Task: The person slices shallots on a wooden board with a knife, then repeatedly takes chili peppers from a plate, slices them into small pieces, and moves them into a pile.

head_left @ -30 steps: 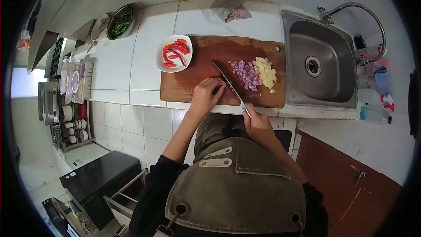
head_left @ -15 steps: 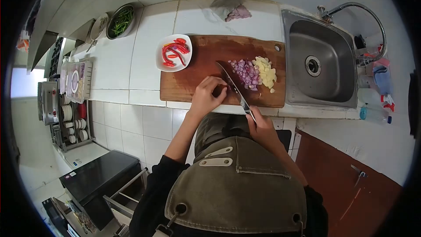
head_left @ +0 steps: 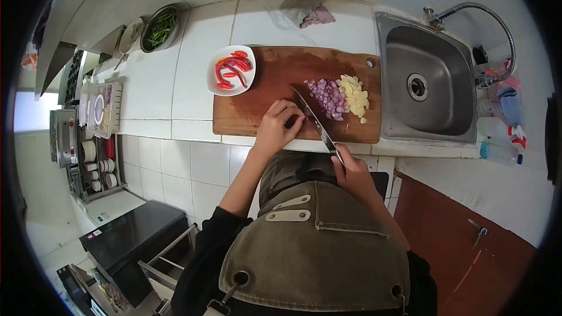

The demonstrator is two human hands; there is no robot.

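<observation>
The handle of the knife (head_left: 315, 118) is being covered wholly by the right hand (head_left: 351, 171), with only the blade being left in sight. The patch of cutting board (head_left: 275, 70) under the curled fingers of the left hand (head_left: 274, 127) is being hidden, so anything being pressed there cannot be told. The greens in the bowl (head_left: 159, 28) and the contents of the rack (head_left: 99, 108) are being rendered too small to identify.
</observation>
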